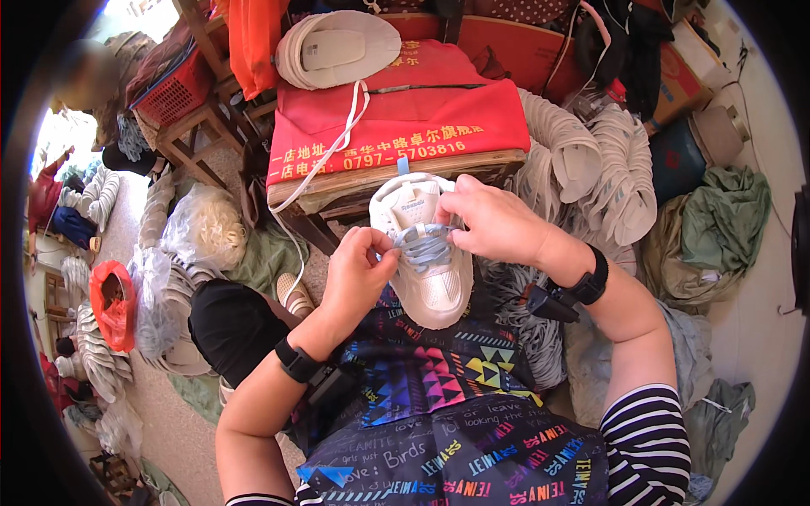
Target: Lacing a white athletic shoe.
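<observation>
A white sneaker upper (434,297) rests on my lap with its toe toward me and its heel end against the edge of a low wooden table. Pale blue-grey shoelaces (422,247) cross its front in several rows. At the left row of eyelets, the thumb and forefinger of my left hand (354,271) are pinched together on the lace. My right hand (498,221) is closed in a pinch at the lace on the opposite side. My fingers partly hide the lace ends. A small blue pull tab (403,166) stands up at the heel end.
A red cloth (396,118) covers the table, bearing nested white shoe pieces (350,72) and a loose white cord (337,143). Stacked uppers (620,173) stand at the right, above a bundle of grey-blue laces (540,337). Plastic bags (202,228) and more stacks lie on the left floor.
</observation>
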`<state>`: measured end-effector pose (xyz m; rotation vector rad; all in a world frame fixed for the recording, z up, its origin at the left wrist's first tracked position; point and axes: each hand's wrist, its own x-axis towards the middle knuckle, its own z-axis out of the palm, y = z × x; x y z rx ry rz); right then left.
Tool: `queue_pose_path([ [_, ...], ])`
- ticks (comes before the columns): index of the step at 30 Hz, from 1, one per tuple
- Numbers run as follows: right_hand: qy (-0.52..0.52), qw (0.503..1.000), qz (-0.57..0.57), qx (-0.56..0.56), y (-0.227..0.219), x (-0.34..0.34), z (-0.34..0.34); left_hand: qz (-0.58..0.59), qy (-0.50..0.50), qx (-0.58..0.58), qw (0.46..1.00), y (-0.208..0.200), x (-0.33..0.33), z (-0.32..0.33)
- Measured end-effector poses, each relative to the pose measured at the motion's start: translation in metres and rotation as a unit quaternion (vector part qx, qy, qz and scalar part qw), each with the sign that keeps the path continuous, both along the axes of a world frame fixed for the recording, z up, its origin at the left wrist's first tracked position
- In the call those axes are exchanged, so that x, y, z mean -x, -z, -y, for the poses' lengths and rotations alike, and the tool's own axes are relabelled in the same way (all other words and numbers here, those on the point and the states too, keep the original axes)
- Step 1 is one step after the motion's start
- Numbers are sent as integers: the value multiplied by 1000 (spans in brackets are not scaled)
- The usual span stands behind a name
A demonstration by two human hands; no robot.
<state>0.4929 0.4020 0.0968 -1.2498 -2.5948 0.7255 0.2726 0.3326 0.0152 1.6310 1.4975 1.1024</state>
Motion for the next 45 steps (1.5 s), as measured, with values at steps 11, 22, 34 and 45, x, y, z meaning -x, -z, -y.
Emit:
queue_pose_path([
  [11, 47, 990, -86, 101, -11, 9, -5, 25, -19, 25, 999, -22, 2, 0],
  [22, 4, 997, -57, 54, 4, 10, -4, -262, 19, -225, 938, -31, 5, -6],
  [34, -10, 995, 83, -57, 1, 24, -4, 285, -25, 150, 947, -30, 45, -7],
  [45, 72, 910, -174, 369, 26, 9, -29, 135, 57, 112, 983, -5, 20, -4],
])
